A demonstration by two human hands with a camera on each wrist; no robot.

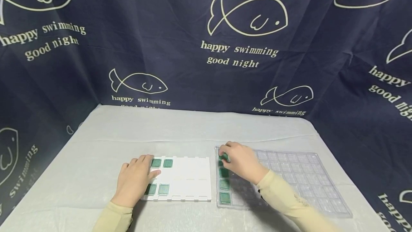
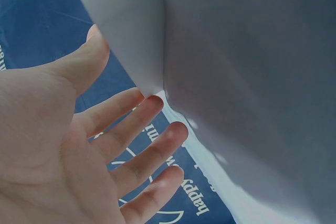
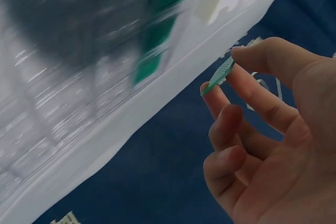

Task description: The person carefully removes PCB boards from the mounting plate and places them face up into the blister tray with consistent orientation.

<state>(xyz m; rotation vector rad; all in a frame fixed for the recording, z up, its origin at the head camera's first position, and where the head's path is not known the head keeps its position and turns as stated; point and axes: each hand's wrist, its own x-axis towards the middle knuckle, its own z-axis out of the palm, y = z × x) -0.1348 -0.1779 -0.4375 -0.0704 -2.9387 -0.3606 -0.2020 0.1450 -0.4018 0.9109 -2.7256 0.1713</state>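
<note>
My right hand pinches a small square green circuit board between thumb and fingertips, over the far left corner of the clear plastic tray. The tray is divided into many pockets; several green circuit boards lie in its leftmost column. To the left, a flat white board with notched long edges carries several green circuit boards in two rows. My left hand rests at its left end, thumb over the surface and fingers extended, partly covering the leftmost circuit boards.
Both trays lie side by side on a table with a pale cloth, a narrow gap between them. Behind and on both sides hangs a dark blue curtain with fish drawings and lettering.
</note>
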